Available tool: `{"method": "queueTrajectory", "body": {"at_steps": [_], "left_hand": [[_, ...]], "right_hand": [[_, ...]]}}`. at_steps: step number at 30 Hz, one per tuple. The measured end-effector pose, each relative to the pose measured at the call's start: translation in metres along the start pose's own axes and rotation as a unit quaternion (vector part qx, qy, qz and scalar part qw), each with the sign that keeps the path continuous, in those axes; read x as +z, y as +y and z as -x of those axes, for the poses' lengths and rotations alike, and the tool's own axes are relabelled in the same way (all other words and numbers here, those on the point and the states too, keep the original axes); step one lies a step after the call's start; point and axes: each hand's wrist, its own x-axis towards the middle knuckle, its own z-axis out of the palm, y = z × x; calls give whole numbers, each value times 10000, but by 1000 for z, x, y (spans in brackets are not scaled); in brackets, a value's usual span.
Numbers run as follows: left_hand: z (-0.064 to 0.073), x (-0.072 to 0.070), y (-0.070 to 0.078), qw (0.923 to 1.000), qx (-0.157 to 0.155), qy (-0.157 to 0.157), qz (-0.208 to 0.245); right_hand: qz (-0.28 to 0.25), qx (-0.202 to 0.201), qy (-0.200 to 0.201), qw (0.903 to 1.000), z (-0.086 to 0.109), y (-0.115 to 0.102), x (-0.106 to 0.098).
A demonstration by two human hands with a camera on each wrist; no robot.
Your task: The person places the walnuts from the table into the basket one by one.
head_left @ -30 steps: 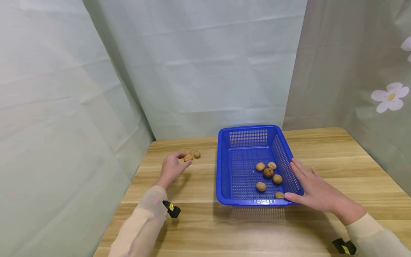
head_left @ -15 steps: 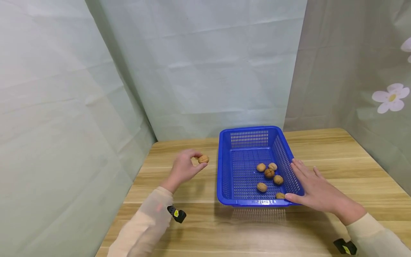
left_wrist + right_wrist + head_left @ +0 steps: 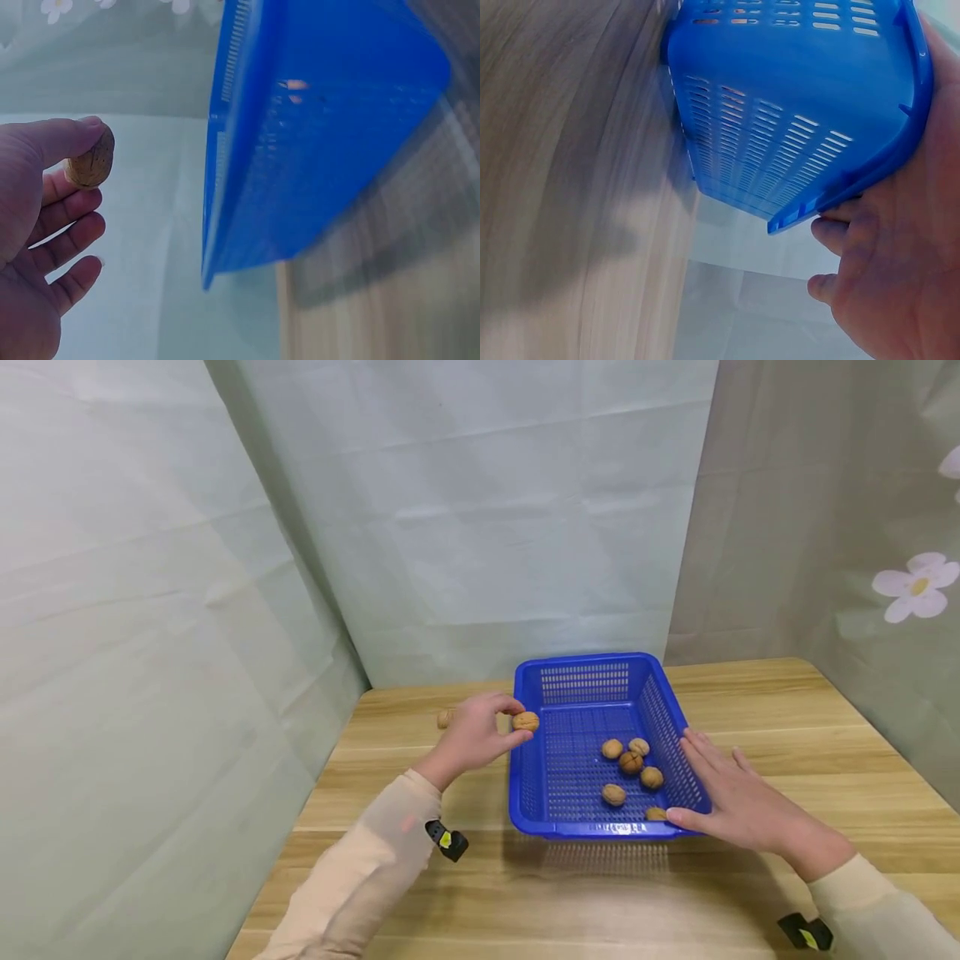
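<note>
My left hand (image 3: 477, 732) pinches a walnut (image 3: 526, 721) between thumb and fingers, at the left rim of a blue plastic basket (image 3: 514, 777). In the left wrist view the thumb lies over the held walnut (image 3: 91, 159), and the other fingers are loosely bent below it. My right hand (image 3: 750, 803) rests on the basket's front right corner, fingers straight along the right rim and thumb at the front rim. Several walnuts lie on the basket's floor, among them a darker walnut (image 3: 631, 763) and one walnut (image 3: 613, 794) nearer the front.
Another walnut (image 3: 445, 719) lies on the wooden table (image 3: 585, 910) behind my left hand, which partly hides that area. Pale cloth (image 3: 487, 527) hangs behind the table and along its left side. A flowered cloth (image 3: 810, 527) hangs at the right.
My left hand has lifted the walnut off the table and carried it right to the basket's left rim. The right hand and the basket stay where they were.
</note>
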Motion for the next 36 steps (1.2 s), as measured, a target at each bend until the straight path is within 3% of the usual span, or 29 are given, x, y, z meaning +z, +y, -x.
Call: {"method": "queueTrajectory", "body": {"at_steps": [8, 12, 16, 19, 24, 32, 36], "left_hand": [[-49, 15, 19, 9959, -57, -770, 465], [-71, 30, 22, 9946, -215, -849, 548], [-84, 44, 17, 9923, -512, -872, 721], [-88, 55, 11, 9890, -613, -1021, 878], [-88, 71, 4, 9828, -520, -1436, 1041], [-84, 88, 6, 9699, -339, -2189, 1012], [-80, 92, 8, 9673, -283, -2339, 944]], "right_hand": [[-57, -24, 22, 10000, 1, -1, -1], [-106, 9, 9, 9999, 3, -2, -2], [-144, 36, -8, 9999, 4, -4, -2], [-142, 49, -22, 9999, 4, -5, -1], [-116, 22, -4, 9999, 5, -6, -1], [-65, -1, 0, 10000, 6, -7, -2], [-44, 2, -14, 10000, 6, -8, -1]]}}
